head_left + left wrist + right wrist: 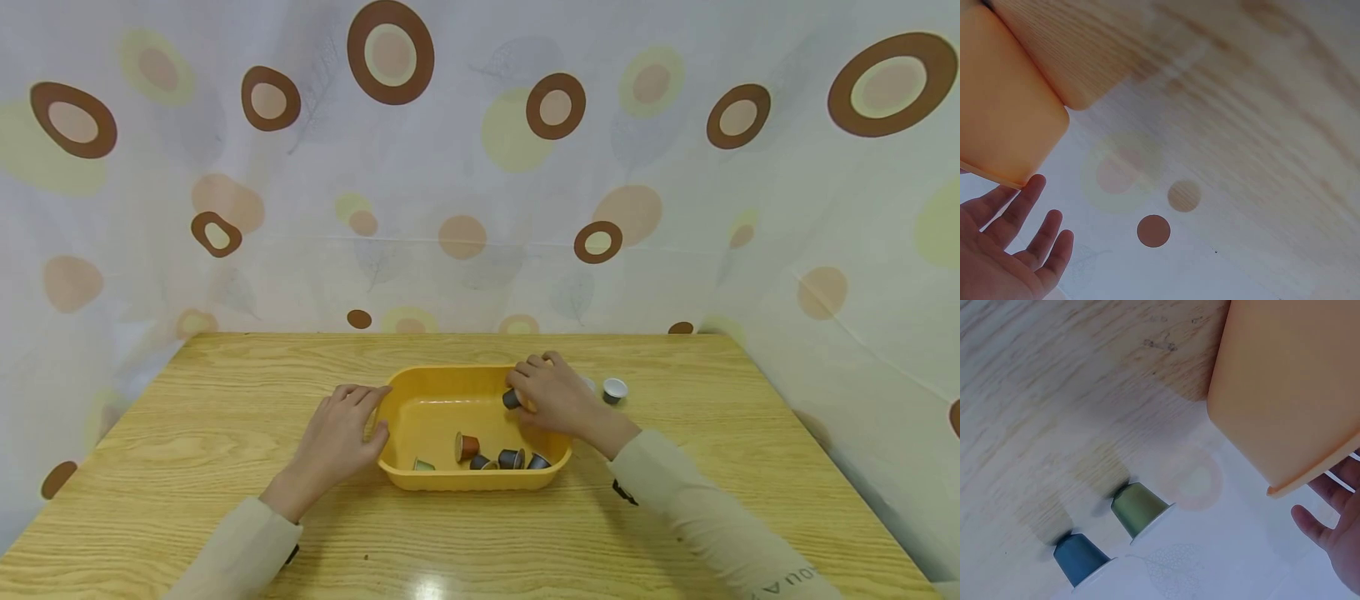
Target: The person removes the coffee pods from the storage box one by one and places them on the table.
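A yellow plastic basin (480,481) sits on the table with several coffee capsules along its near side, including an orange-brown capsule (467,447) and a pale green one (423,465). My left hand (339,435) is at the basin's left end, its extended fingertips right at the rim. Over the basin's right end, my right hand (557,398) pinches a dark coffee capsule (512,399), partly covered by the fingers. In the right wrist view the thumb and some fingers show beside the basin's rim (1319,469); the held capsule is out of sight there.
Outside the basin, beyond my right hand, stand a green capsule (1141,511) and a blue capsule (1082,559), wide rims up. The wooden table (247,400) ends at a patterned cloth (465,283) at the back.
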`<action>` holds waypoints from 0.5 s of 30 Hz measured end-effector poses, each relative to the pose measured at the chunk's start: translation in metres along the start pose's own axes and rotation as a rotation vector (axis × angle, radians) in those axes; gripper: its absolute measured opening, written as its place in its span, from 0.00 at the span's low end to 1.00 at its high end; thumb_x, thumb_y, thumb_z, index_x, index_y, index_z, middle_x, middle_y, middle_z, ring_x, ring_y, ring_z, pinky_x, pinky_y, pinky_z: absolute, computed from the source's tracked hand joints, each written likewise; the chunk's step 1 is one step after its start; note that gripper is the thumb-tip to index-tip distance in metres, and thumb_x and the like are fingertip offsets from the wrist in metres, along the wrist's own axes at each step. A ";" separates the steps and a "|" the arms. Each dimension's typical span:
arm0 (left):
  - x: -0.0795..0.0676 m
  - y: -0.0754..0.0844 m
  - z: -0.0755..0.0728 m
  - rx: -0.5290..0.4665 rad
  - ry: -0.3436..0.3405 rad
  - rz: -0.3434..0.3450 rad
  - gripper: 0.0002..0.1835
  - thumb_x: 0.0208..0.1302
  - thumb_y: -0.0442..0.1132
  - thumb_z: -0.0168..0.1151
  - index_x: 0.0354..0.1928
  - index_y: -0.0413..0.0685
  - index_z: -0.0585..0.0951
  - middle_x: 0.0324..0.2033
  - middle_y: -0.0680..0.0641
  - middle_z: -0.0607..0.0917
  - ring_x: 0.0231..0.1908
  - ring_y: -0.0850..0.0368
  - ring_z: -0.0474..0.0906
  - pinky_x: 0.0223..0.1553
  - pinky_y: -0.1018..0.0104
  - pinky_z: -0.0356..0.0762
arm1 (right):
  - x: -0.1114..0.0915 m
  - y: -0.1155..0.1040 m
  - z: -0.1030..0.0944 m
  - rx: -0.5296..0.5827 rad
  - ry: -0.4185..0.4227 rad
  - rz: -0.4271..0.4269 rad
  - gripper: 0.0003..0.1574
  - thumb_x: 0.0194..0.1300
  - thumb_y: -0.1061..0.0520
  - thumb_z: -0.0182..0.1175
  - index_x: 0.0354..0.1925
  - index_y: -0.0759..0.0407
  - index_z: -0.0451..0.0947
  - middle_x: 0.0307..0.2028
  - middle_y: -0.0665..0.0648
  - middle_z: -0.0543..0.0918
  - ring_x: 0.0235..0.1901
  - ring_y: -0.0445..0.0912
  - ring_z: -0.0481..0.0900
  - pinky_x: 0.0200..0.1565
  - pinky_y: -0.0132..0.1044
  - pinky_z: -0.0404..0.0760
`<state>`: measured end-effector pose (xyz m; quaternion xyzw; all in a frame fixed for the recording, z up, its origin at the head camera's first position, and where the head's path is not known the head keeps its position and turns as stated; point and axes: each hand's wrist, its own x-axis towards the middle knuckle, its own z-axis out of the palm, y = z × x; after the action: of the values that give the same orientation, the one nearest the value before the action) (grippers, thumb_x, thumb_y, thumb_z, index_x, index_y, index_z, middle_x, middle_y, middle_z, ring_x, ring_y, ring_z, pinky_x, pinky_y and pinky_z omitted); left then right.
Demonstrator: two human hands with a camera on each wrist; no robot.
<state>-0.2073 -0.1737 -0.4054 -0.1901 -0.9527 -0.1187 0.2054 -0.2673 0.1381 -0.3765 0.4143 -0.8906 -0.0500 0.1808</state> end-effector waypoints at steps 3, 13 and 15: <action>0.000 0.000 0.000 -0.001 -0.002 0.001 0.23 0.56 0.43 0.56 0.55 0.48 0.75 0.46 0.47 0.82 0.49 0.47 0.73 0.47 0.51 0.72 | -0.001 0.001 -0.003 -0.012 0.017 -0.010 0.19 0.51 0.46 0.65 0.39 0.52 0.74 0.36 0.51 0.78 0.40 0.48 0.73 0.48 0.47 0.72; 0.000 0.001 -0.003 -0.006 -0.009 0.003 0.23 0.57 0.44 0.55 0.55 0.48 0.75 0.46 0.47 0.82 0.49 0.47 0.72 0.46 0.51 0.72 | -0.005 0.008 -0.016 0.000 0.034 0.002 0.18 0.51 0.49 0.63 0.41 0.52 0.76 0.38 0.51 0.78 0.41 0.48 0.74 0.48 0.48 0.71; 0.000 0.001 -0.003 -0.005 -0.007 0.002 0.23 0.57 0.44 0.55 0.55 0.48 0.75 0.46 0.47 0.82 0.49 0.47 0.72 0.46 0.51 0.72 | -0.007 0.010 -0.019 0.000 0.044 0.003 0.17 0.52 0.49 0.63 0.41 0.52 0.76 0.38 0.51 0.78 0.41 0.48 0.74 0.47 0.48 0.71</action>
<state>-0.2061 -0.1733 -0.4028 -0.1920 -0.9529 -0.1203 0.2015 -0.2639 0.1507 -0.3587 0.4138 -0.8871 -0.0406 0.2004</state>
